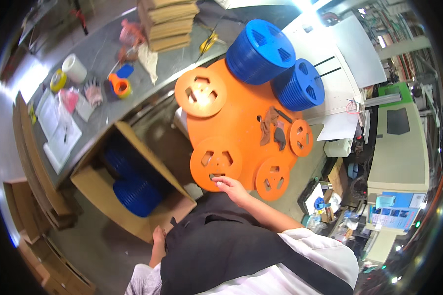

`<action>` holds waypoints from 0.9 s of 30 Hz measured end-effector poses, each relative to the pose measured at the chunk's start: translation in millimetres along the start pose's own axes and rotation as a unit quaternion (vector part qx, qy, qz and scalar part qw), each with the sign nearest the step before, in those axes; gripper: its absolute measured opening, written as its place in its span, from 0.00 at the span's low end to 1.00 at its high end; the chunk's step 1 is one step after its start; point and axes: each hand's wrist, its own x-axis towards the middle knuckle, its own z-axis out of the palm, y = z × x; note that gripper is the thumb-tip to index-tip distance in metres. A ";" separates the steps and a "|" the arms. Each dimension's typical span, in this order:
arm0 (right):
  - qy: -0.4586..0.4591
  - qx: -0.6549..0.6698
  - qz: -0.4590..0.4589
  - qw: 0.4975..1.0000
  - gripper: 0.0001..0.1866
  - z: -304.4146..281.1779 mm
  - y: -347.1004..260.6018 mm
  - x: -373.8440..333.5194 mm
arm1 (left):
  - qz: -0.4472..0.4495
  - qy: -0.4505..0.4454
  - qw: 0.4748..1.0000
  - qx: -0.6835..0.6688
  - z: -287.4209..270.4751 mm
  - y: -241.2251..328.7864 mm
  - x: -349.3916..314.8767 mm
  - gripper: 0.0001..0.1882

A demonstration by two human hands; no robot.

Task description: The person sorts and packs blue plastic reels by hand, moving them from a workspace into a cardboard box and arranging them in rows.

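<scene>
My right hand (233, 190) reaches over the near edge of the orange table, thumb and fingers apart. Its fingertips are at the lower cutout of an orange disc (205, 164) with several openings; whether they press on it I cannot tell. My left hand (158, 235) hangs low beside my black apron, next to the near edge of a cardboard box (96, 187), its fingers loosely extended with nothing seen in them. Stacked blue discs (138, 196) lie inside the box. More orange discs rest around the table rim: at the far left (201, 92), front right (272, 178) and right (300, 137).
Two tall stacks of blue discs (253, 54) (300, 86) stand at the table's far side. Brown cloth (268, 125) and a dark tool (284, 116) lie on the orange table (231, 118). A grey workbench (103, 64) holds tape rolls, a glove and flat cardboard (168, 24).
</scene>
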 end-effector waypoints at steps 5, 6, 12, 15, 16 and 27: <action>0.089 -0.043 -0.038 0.994 0.25 -126.2 -23.3 86.0 | 0.067 -0.066 0.994 -0.057 40.3 11.0 13.1 0.18; 0.119 -0.062 -0.054 0.990 0.28 -148.3 -46.3 107.8 | 0.132 -0.055 0.986 0.082 50.6 9.4 4.5 0.18; 0.421 -0.478 -0.247 0.730 0.47 -356.9 -153.3 238.5 | 0.117 -0.012 0.954 0.274 112.6 3.2 -46.7 0.18; 0.432 -0.582 -0.201 0.659 0.46 -393.4 -229.1 246.4 | 0.076 0.020 0.959 0.271 120.4 1.0 -82.8 0.18; 0.404 -0.626 -0.188 0.640 0.42 -402.7 -243.9 252.6 | 0.065 0.029 0.959 0.274 121.2 0.3 -91.9 0.18; 0.004 -0.788 0.032 0.614 0.26 -443.1 -309.4 328.5 | 0.012 0.076 0.949 0.307 149.1 18.7 -129.6 0.18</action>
